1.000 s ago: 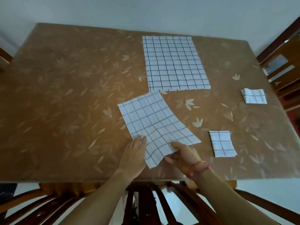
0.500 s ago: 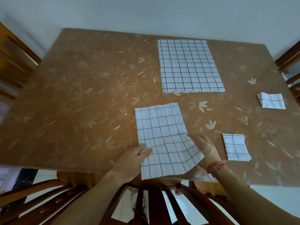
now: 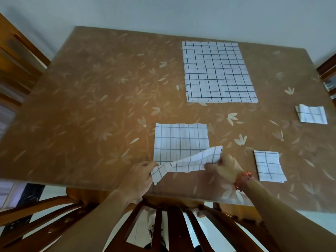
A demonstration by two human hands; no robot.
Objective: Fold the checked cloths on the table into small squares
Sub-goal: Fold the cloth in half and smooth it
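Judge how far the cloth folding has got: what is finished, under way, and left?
Finished: two folded squares lie on the right, the near square and the far square. Under way: the left hand and right hand pinch the raised near edge of the middle cloth. Left: the large cloth at the back lies flat, unfolded.

Home dining room. Dining table [image 3: 87, 110] with a brown leaf-print cover, slat-back wooden chair [image 3: 174, 226] pushed in at its near edge. A left chair back [image 3: 16, 57] and right chair back [image 3: 327, 70] stand off the side edges. Plain pale wall [image 3: 163, 11] behind, light floor [image 3: 320, 222].
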